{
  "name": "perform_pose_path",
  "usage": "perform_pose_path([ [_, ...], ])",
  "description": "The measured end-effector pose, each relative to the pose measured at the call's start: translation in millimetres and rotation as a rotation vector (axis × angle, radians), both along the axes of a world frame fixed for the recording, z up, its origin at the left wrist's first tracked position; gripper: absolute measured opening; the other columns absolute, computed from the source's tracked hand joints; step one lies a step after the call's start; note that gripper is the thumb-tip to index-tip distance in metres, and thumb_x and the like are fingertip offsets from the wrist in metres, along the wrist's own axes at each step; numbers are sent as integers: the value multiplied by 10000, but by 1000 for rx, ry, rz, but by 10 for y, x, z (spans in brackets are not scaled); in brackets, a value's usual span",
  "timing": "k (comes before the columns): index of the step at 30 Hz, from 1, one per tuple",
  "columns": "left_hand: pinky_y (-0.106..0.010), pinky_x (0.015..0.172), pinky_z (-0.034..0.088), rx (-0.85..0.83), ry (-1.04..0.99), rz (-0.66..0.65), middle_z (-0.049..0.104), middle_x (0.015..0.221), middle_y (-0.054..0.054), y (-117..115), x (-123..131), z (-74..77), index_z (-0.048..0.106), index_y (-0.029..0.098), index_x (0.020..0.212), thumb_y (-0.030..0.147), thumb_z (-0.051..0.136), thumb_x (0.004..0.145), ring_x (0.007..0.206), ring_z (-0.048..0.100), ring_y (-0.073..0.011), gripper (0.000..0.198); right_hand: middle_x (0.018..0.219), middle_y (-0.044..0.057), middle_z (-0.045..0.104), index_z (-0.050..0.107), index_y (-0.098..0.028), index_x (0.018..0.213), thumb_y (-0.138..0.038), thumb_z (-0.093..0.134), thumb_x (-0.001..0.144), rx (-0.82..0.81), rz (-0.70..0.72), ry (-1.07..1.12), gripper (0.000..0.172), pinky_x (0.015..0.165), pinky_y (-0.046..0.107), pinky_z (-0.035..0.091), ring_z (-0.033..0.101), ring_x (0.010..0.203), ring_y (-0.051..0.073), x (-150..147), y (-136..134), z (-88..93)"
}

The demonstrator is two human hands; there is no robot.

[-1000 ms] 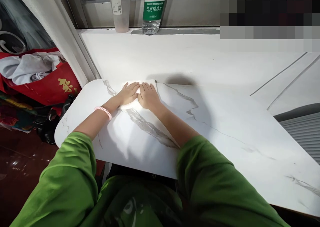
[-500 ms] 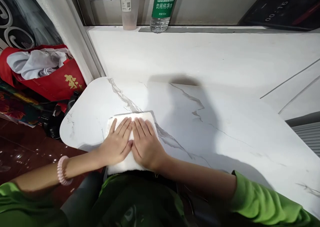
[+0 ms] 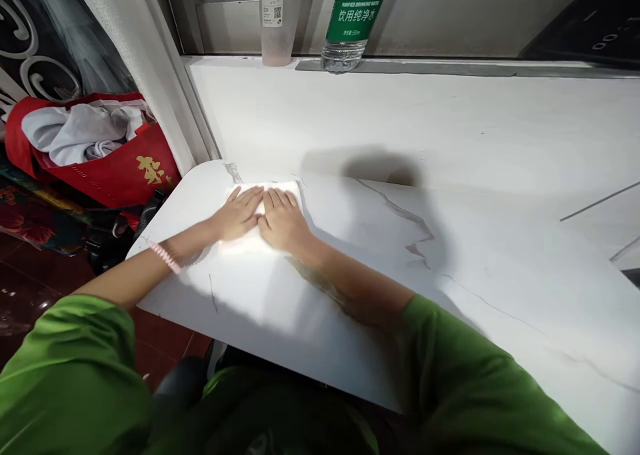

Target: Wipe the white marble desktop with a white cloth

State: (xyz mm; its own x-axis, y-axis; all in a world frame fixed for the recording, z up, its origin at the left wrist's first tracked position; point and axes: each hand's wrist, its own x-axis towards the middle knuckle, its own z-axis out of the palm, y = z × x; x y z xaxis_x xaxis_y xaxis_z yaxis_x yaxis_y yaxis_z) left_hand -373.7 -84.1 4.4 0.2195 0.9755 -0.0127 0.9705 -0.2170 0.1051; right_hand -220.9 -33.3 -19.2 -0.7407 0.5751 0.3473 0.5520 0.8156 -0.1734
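Both my hands lie flat on a folded white cloth, pressing it onto the white marble-patterned table. My left hand covers its left part, fingers stretched out and pointing away from me. Beside it, almost touching, my right hand rests on the right part with its fingers extended. The thumbs come close together in the middle. The cloth is near the table's far edge, and much of it is hidden under the hands. A pink coiled band circles my left forearm.
On the ledge at the back stand a translucent cup and a water bottle with a green label. A red bag stuffed with pale fabric sits at the left. A dark screen stands at the back right.
Both hands have slid the cloth away from me, from the table's near edge toward its far edge. My arms are now stretched further out, and the camera view has shifted slightly.
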Motion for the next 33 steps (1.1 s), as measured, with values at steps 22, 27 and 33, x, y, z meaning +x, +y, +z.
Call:
perform_pose_path([
  [22, -513, 1210, 99, 34, 3, 37, 281, 1586, -171, -195, -367, -24, 271, 73, 1495, 361, 258, 969, 1488, 204, -253, 600, 1510, 268, 382, 375, 95, 1434, -218, 378, 942, -40, 32, -81, 583, 1191, 488, 173, 332, 1423, 331, -282, -191, 123],
  [27, -520, 1214, 107, 79, -37, 31, 295, 1582, -165, -1023, -340, -8, 257, 104, 1509, 405, 220, 999, 1485, 219, -259, 594, 1519, 270, 361, 362, 97, 1443, -267, 384, 936, -75, 125, -79, 624, 1198, 514, 180, 301, 1438, 358, -218, -870, 170],
  [33, -518, 1215, 117, 132, -57, 94, 290, 1592, -120, -1686, -529, -5, 180, 189, 1546, 410, 206, 1019, 1478, 245, -248, 572, 1494, 317, 369, 353, 124, 1434, -324, 390, 946, -62, 255, -43, 664, 1191, 538, 181, 307, 1423, 403, -436, -1321, 208],
])
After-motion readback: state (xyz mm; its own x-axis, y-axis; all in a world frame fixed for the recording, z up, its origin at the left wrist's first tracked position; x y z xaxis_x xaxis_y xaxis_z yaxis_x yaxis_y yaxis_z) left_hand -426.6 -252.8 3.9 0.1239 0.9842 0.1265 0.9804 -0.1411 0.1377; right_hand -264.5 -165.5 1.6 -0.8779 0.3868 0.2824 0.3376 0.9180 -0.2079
